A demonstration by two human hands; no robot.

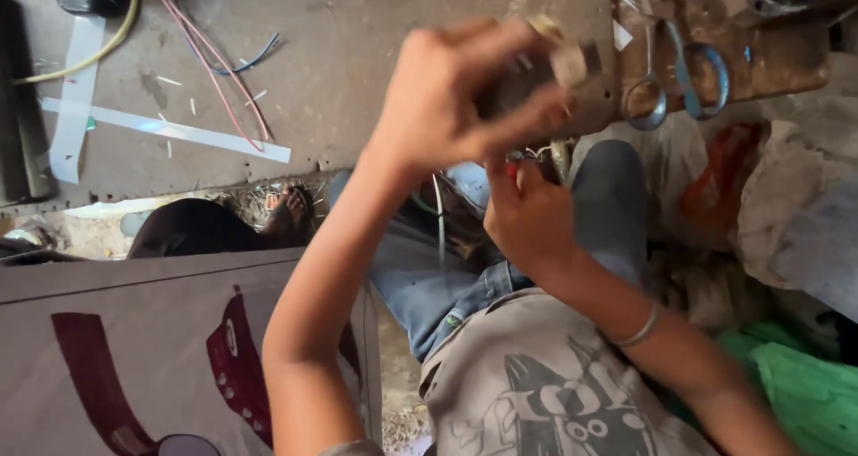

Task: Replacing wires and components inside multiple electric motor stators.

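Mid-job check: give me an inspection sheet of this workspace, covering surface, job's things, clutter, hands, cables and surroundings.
Surface: grey concrete floor, dusty and scuffed.
Job's things: small dark part with a tan piece, gripped in the left hand; what the right hand pinches is too hidden to name, only a red bit shows.
Clutter: white strips on the floor; blue-handled scissors on a wooden board.
Hands: both raised over the lap, close together.
Cables: red wires, a blue wire and a yellow cable on the floor.
Surroundings: bare foot, green bag, printed cloth.
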